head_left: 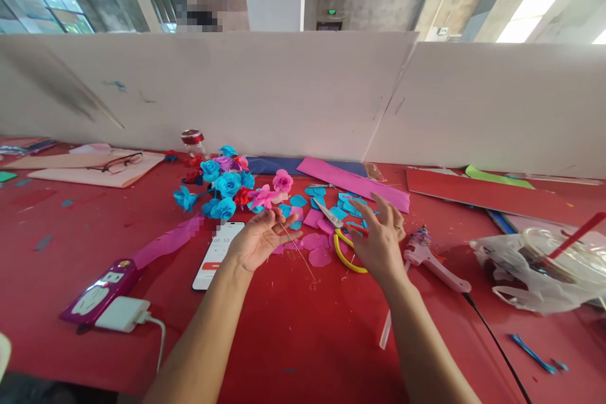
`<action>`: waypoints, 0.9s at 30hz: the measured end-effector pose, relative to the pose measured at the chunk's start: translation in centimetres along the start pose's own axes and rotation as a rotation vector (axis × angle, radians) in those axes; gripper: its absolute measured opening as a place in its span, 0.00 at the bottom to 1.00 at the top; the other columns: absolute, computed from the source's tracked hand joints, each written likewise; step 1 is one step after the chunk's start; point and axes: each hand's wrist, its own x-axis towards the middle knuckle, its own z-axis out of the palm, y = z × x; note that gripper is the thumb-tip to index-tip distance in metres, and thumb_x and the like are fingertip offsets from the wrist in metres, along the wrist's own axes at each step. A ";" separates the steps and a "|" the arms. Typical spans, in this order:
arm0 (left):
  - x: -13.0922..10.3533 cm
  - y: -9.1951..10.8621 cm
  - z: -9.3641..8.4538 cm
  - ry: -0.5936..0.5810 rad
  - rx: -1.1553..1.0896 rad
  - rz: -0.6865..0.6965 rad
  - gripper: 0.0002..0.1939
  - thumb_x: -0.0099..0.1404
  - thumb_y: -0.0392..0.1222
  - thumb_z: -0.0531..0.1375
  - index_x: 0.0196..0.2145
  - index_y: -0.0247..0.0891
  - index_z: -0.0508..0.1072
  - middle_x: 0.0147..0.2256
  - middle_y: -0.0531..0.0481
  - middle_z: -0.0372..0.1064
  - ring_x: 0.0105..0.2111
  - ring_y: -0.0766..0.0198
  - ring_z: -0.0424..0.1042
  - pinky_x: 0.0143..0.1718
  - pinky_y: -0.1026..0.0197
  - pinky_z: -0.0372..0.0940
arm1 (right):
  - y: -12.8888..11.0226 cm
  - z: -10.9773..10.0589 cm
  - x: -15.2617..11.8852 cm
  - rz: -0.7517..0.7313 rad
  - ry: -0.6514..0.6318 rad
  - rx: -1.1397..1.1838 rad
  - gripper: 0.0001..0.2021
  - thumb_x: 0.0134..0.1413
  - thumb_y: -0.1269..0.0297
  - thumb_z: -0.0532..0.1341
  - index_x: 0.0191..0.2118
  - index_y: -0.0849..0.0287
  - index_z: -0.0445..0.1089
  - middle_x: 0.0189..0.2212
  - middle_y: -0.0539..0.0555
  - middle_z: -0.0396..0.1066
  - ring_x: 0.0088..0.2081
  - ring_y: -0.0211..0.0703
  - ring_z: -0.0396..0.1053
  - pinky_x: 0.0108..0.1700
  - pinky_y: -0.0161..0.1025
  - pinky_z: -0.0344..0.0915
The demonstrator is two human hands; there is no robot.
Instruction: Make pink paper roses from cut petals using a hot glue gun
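Fingers of the left hand (258, 241) are pinched together at the thumb and forefinger around a thin wire (299, 252), while the others reach loosely outward. The wire slants down to the right from that pinch, between the two hands, over the red surface (307, 353); whether its lower end touches the surface is hard to tell. Fingers of the right hand (384, 243) are spread wide and curved, with nothing visible in their hold. This hand is over the yellow-handled scissors (330, 213), partly covering them; I cannot tell whether it touches them.

Loose pink petals (319, 257) and blue petals (348, 205) lie scattered beyond and between the hands. Just past the left hand is a cluster of blue, red, pink and purple paper flowers (228, 184), with a jar (192, 142) with a red lid behind it. A smartphone (218, 252) with its screen lit lies beside the left wrist, and farther left a white adapter (123, 314) sits against a purple power strip (97, 293). A magenta strip of paper (355, 183) slants across the far side of the petals. Near the right wrist rests a pink glue gun (438, 270), and well to its right stands a plastic cup in a clear bag (525, 271).
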 end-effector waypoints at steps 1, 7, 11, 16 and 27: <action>-0.1 -0.2 0.1 -0.055 -0.007 -0.032 0.09 0.48 0.41 0.71 0.25 0.39 0.75 0.31 0.50 0.75 0.47 0.49 0.72 0.49 0.38 0.63 | -0.6 0.3 -0.3 -0.047 -0.052 0.048 0.16 0.51 0.64 0.61 0.48 0.48 0.71 0.54 0.57 0.65 0.56 0.60 0.57 0.52 0.57 0.56; -0.7 -1.5 1.0 -0.255 0.033 -0.131 0.08 0.48 0.40 0.70 0.26 0.39 0.76 0.54 0.44 0.67 0.60 0.41 0.57 0.41 0.46 0.68 | -3.8 1.9 -2.1 -0.084 -0.375 0.368 0.29 0.45 0.56 0.67 0.55 0.51 0.64 0.45 0.57 0.73 0.53 0.56 0.65 0.52 0.53 0.60; -0.9 -1.7 1.5 -0.281 0.031 -0.174 0.09 0.47 0.42 0.71 0.24 0.38 0.76 0.55 0.43 0.66 0.60 0.40 0.57 0.43 0.43 0.67 | -4.1 2.7 -2.7 0.022 -0.333 0.495 0.24 0.49 0.64 0.64 0.54 0.50 0.64 0.35 0.50 0.77 0.40 0.47 0.74 0.42 0.43 0.67; -1.3 -0.8 1.4 -0.257 0.109 -0.205 0.11 0.44 0.42 0.72 0.21 0.37 0.74 0.49 0.41 0.71 0.55 0.40 0.64 0.44 0.40 0.66 | -3.3 2.7 -2.3 0.005 -0.238 0.544 0.09 0.55 0.66 0.58 0.36 0.54 0.76 0.27 0.50 0.77 0.28 0.41 0.73 0.32 0.35 0.66; 0.3 -0.5 -0.2 0.138 0.159 0.126 0.08 0.42 0.36 0.72 0.21 0.38 0.77 0.26 0.51 0.75 0.30 0.65 0.73 0.39 0.59 0.65 | 0.8 1.0 -0.1 -0.020 -0.028 -0.108 0.15 0.55 0.71 0.53 0.38 0.56 0.76 0.41 0.58 0.75 0.46 0.52 0.69 0.48 0.46 0.59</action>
